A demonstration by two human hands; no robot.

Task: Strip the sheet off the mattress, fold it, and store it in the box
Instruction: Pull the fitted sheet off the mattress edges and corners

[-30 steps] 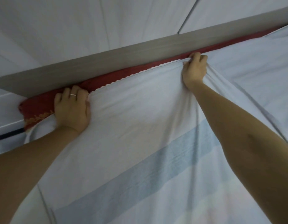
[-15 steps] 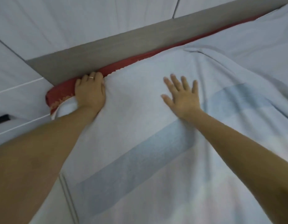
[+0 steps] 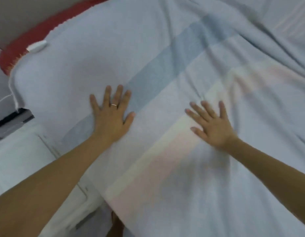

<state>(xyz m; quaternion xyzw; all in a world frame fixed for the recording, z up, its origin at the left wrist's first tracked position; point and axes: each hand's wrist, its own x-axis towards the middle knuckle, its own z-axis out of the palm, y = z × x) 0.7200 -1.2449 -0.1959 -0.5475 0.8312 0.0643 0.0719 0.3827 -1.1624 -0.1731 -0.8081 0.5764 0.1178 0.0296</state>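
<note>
So both my hands are flat, fingers spread, pinching nothing: left hand [image 3: 112,117] and right hand [image 3: 211,124] rest on the striped sheet [image 3: 165,65], red mattress [image 3: 45,26] edge beyond my left fingertips.

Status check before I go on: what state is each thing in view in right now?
Sheet: spread over the mattress, creased on the right, not folded.
Mattress: red edge bared at the far left corner.
Left hand: open, flat on the sheet, fingers spread.
Right hand: open, flat on the sheet, fingers spread.
</note>
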